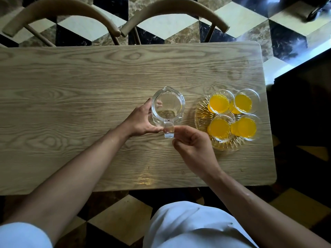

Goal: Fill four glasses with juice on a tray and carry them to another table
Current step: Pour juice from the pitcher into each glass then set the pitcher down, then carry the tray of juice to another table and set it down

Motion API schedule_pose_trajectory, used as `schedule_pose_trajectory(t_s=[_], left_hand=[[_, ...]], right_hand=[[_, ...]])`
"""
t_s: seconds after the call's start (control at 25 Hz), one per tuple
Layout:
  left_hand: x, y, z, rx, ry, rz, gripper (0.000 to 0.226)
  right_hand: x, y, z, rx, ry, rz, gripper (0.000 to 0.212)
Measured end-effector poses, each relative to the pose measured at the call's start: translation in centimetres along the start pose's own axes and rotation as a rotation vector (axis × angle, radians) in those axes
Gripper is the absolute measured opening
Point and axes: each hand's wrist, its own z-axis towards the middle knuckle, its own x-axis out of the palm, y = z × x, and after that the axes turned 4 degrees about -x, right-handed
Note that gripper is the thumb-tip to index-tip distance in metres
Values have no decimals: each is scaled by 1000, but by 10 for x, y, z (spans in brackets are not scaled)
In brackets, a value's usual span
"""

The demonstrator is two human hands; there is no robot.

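An empty clear glass pitcher (168, 106) stands upright near the middle of the wooden table (71, 86), its handle pointing toward me. My left hand (141, 120) cups the pitcher's left side, fingers and thumb curved round its wall. My right hand (191, 142) is just right of the handle, its fingertips touching the handle with fingers loosely curled. To the right a cut-glass tray (202, 117) carries several glasses of orange juice, such as one at the near left (218, 128) and one at the far right (243, 103).
Two wooden chairs (172, 13) stand tucked in at the table's far side. The table's right edge lies just past the tray. A patterned tile floor (116, 212) surrounds the table, and a dark area lies to the right.
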Motion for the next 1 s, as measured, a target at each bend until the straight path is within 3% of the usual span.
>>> schedule_pose_trajectory(t_s=[0.28, 0.48, 0.8, 1.0], left_hand=[[1, -1, -7, -9, -20, 51, 104], [10, 1, -30, -78, -144, 15, 108], [46, -33, -105, -235, -386, -189, 82], [81, -81, -146, -265, -581, -232, 69]], right_hand=[[0, -1, -2, -6, -15, -66, 44], [-20, 0, -5, 9, -35, -128, 45], [-106, -2, -11, -87, 3, -236, 42], [-165, 1, -30, -197, 15, -253, 26]])
